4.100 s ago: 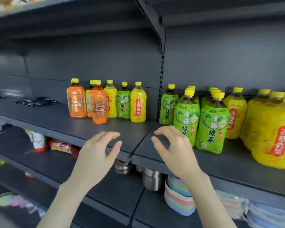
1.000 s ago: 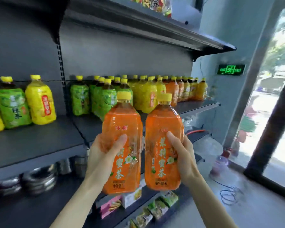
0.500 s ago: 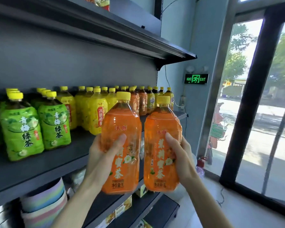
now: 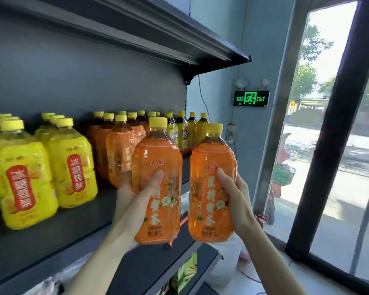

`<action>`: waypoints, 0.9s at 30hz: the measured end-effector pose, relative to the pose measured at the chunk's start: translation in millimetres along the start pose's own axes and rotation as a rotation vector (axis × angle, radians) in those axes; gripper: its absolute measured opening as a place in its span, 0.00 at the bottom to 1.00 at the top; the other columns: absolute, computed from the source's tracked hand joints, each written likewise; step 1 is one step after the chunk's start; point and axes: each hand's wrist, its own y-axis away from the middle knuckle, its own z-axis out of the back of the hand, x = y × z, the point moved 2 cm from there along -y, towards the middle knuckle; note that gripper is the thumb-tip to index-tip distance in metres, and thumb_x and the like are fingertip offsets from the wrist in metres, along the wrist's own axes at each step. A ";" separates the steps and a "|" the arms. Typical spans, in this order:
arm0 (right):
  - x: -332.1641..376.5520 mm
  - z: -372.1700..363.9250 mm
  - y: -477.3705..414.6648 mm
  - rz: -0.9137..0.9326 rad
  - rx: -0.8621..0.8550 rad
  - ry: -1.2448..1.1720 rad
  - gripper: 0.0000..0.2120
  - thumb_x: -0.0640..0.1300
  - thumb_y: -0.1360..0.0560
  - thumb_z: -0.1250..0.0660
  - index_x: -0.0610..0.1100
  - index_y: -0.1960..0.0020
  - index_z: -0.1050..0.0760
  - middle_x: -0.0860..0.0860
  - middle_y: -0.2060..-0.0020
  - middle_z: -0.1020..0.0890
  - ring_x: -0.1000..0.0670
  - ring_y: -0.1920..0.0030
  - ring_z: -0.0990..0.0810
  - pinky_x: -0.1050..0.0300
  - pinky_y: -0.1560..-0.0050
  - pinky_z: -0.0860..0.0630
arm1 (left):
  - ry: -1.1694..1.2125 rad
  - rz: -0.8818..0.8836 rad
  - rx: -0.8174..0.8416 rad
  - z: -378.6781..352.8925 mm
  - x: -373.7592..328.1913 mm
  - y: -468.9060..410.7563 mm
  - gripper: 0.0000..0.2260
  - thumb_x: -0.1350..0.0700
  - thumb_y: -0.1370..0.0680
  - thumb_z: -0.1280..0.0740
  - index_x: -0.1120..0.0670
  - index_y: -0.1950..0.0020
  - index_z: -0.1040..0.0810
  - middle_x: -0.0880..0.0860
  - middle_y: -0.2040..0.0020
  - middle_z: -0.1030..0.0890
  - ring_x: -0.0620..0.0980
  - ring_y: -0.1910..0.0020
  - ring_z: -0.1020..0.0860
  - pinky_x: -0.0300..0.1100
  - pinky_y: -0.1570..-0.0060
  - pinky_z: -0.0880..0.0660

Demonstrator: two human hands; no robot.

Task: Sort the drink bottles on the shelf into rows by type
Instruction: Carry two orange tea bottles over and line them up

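Note:
I hold two upright orange tea bottles with yellow caps in front of the grey shelf. My left hand grips the left orange bottle. My right hand grips the right orange bottle. Just behind them on the shelf stands a row of matching orange bottles. To the left are rows of yellow bottles with red labels. Further back at the shelf's right end stand darker yellow-labelled bottles.
An upper shelf overhangs the bottles. A green exit sign hangs on the wall beyond the shelf's end. A dark window frame rises at the right. Lower shelves hold snack packets.
I have picked up one orange bottle in each hand and carried them rightward along the shelf. The green bottles have left the view; the orange row is now directly behind my hands.

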 end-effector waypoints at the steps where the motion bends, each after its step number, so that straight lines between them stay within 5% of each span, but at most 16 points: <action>1: -8.6 8.1 -17.8 -0.002 0.015 0.008 0.32 0.63 0.40 0.29 0.45 0.43 0.26 0.43 0.52 0.16 0.41 0.53 0.15 0.40 0.49 0.19 | -0.011 -0.006 -0.011 -10.5 9.3 -11.6 0.21 0.41 0.34 0.30 0.39 0.42 0.28 0.38 0.52 0.18 0.38 0.55 0.19 0.34 0.62 0.25; 14: -76.6 13.3 -227.1 -0.041 0.372 -0.079 0.31 0.64 0.40 0.30 0.49 0.42 0.26 0.47 0.53 0.15 0.46 0.54 0.15 0.49 0.54 0.19 | -0.194 -0.067 -0.408 -66.2 72.4 -139.1 0.21 0.41 0.33 0.31 0.40 0.42 0.30 0.39 0.49 0.20 0.29 0.55 0.22 0.31 0.56 0.31; 27: -139.9 -41.5 -305.4 -0.049 0.566 -0.253 0.24 0.56 0.34 0.30 0.53 0.40 0.31 0.55 0.53 0.16 0.51 0.51 0.16 0.54 0.53 0.19 | -0.425 -0.131 -0.591 -52.6 113.9 -187.8 0.29 0.43 0.34 0.33 0.48 0.36 0.39 0.40 0.46 0.26 0.25 0.55 0.25 0.21 0.61 0.29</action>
